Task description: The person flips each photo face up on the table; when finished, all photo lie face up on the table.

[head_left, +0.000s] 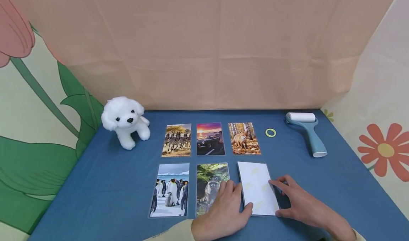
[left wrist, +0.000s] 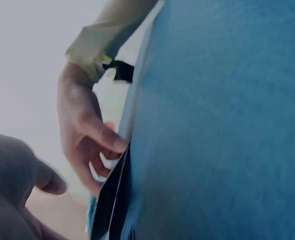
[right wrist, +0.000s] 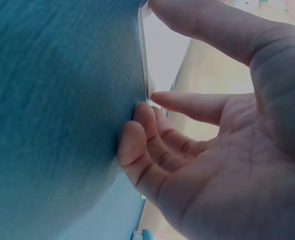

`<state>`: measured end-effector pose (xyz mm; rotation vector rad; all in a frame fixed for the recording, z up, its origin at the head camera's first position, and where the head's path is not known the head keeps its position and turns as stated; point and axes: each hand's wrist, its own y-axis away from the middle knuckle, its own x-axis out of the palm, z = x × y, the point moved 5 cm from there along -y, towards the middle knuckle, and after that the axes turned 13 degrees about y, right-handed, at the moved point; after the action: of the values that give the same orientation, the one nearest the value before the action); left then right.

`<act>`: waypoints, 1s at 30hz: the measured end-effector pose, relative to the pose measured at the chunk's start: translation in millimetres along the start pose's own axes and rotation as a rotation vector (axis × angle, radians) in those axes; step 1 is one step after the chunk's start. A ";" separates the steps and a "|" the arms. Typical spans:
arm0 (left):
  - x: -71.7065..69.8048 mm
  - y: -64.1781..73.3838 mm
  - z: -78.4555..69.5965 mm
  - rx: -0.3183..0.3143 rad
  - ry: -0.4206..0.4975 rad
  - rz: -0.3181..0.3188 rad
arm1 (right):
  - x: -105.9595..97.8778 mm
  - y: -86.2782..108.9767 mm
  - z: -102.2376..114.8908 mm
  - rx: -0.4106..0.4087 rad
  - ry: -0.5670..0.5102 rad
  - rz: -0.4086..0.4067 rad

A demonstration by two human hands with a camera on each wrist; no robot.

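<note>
A face-down white card (head_left: 258,187) lies at the right end of the front row, between both hands. My left hand (head_left: 225,209) reaches over the lower right of the raccoon card (head_left: 209,178), its fingers at the white card's left edge and its thumb by the lower left corner. On the other side, my right hand (head_left: 300,202) touches the right edge with straight index finger and thumb, the thumb at the lower corner. The right wrist view shows those two fingertips along the card edge, with the other fingers (right wrist: 133,142) bent against the tabletop.
Left of the raccoon lies a penguin card (head_left: 172,191). The back row holds a zebra card (head_left: 176,140), a car card (head_left: 210,139) and a fox card (head_left: 244,138). A white plush dog (head_left: 123,120), a yellow-green ring (head_left: 270,129) and a lint roller (head_left: 308,127) stand around them.
</note>
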<state>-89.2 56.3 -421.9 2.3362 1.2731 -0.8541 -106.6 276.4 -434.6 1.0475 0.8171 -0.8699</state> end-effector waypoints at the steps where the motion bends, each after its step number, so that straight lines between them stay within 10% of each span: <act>1: 0.2 0.2 -0.9 0.001 0.023 -0.013 | -0.4 0.8 0.9 -0.010 -0.005 -0.007; 9: 2.1 -3.2 -10.2 0.047 0.251 -0.033 | -8.8 9.9 12.4 -0.118 -0.044 -0.047; 21: 11.2 -19.5 -35.2 0.235 0.569 0.042 | -23.1 17.1 18.1 -0.056 -0.289 -0.051; 30: 26.2 -27.0 -36.6 0.257 0.556 0.090 | -28.0 15.4 10.0 0.014 -0.369 -0.055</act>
<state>-88.6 107.8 -411.5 2.9471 1.2972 -0.3585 -103.3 276.5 -401.3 0.8444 0.5305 -1.0780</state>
